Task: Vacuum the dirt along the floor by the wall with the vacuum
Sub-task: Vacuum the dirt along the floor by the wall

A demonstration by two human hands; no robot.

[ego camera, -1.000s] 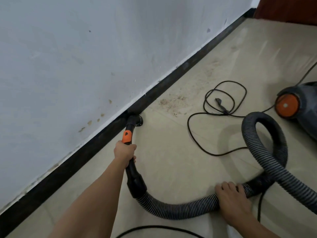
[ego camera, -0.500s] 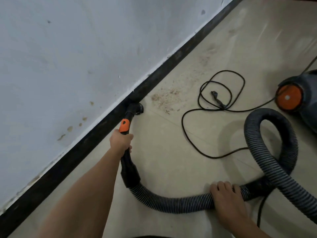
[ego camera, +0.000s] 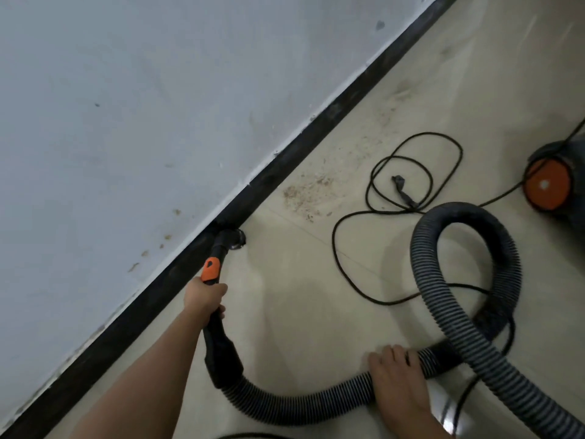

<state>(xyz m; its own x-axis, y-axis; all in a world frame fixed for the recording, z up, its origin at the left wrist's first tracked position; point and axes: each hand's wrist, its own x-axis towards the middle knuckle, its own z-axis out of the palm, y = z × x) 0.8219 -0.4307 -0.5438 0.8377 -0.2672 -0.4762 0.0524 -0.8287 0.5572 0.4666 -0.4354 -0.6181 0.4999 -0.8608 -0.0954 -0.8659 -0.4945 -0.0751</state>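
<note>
While the nozzle (ego camera: pixel 233 241) sat on the floor (ego camera: pixel 300 305) tight against the black skirting (ego camera: pixel 285 163), the main dirt patch (ego camera: pixel 305 194) lay just beyond it, farther along the wall (ego camera: pixel 126 106), not yet reached. Left hand (ego camera: pixel 205 297) gripped the wand (ego camera: pixel 219 248) just below its orange slider (ego camera: pixel 211 270). Right hand (ego camera: pixel 395 372) lay on the ribbed hose (ego camera: pixel 300 403), near side, fingers curled over it.

Judged mid-pass: most dirt left, with fainter streaks far along the skirting. Best approach was nozzle flat, edge touching the skirting, a slow push through the patch, right hand feeding hose slack so the loop wouldn't drag. Loose cord (ego camera: pixel 411 172) lay right of the patch, a snag risk. Vacuum body (ego camera: pixel 550 185) sat far right.
</note>
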